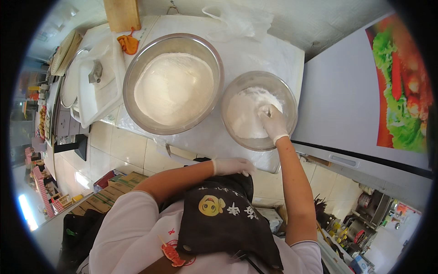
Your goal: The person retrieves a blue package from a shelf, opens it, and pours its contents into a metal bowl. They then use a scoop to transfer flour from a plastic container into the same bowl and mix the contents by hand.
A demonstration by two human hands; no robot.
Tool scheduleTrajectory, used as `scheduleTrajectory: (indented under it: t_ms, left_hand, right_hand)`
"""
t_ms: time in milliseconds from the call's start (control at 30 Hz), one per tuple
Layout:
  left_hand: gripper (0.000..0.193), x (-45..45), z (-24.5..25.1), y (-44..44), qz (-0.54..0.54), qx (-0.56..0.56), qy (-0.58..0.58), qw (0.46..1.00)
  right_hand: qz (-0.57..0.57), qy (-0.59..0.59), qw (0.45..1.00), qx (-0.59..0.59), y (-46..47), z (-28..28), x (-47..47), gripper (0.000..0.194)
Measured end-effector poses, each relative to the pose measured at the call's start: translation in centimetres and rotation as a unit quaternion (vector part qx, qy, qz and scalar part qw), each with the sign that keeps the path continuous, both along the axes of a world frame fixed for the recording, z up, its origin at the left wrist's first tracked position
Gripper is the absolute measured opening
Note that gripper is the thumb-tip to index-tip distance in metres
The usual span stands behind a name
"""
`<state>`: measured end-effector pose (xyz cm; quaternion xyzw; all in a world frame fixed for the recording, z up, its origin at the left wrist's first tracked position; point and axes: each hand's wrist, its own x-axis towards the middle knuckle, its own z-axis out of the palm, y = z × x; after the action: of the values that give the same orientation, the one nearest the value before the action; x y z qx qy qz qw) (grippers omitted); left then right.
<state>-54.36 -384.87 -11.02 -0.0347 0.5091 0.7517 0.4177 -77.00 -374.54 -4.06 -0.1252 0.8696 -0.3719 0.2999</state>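
My right hand (pixel 272 120), in a thin whitish glove, reaches into a smaller metal bowl (pixel 291 102). Its fingers curl down at the white powder (pixel 248 116), which looks like flour; whether they grip any is hidden. My left hand (pixel 234 166), gloved too, hangs loosely by the table's front edge, before my black apron (pixel 226 212), and holds nothing visible. Left of the smaller bowl stands a larger metal bowl (pixel 219 75) with a broad, smooth mound of pale flour-like powder (pixel 174 89). Both bowls rest on a table covered with clear plastic (pixel 191 144).
A white plastic tray (pixel 118 99) holding a metal scoop (pixel 95 72) lies at the left. An orange cloth (pixel 128 44) lies near a wooden board (pixel 123 15). Behind the bowls is a clear plastic bag (pixel 239 24). A white freezer (pixel 335 85) borders the table's right side.
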Motion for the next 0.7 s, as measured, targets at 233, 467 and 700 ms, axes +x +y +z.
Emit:
scheduleTrajectory:
  t_ms: [233, 467, 700]
  left_hand:
    - [0.035, 4.3, 12.7, -12.6, 0.213, -0.106, 0.115, 0.965]
    - [0.03, 11.5, 17.1, -42.1, 0.62, -0.581, 0.128, 0.511]
    - [0.056, 10.5, 9.6, -59.2, 0.744, -0.256, -0.14, 0.6]
  right_hand:
    - [0.011, 0.102, 0.995, 0.007, -1.6, 0.1, 0.3, 0.042]
    - [-0.014, 0.064, 0.996, 0.066, -2.3, -1.8, -0.9, 0.032]
    - [-0.048, 0.148, 0.988, 0.01, -2.9, -3.5, -2.3, 0.026]
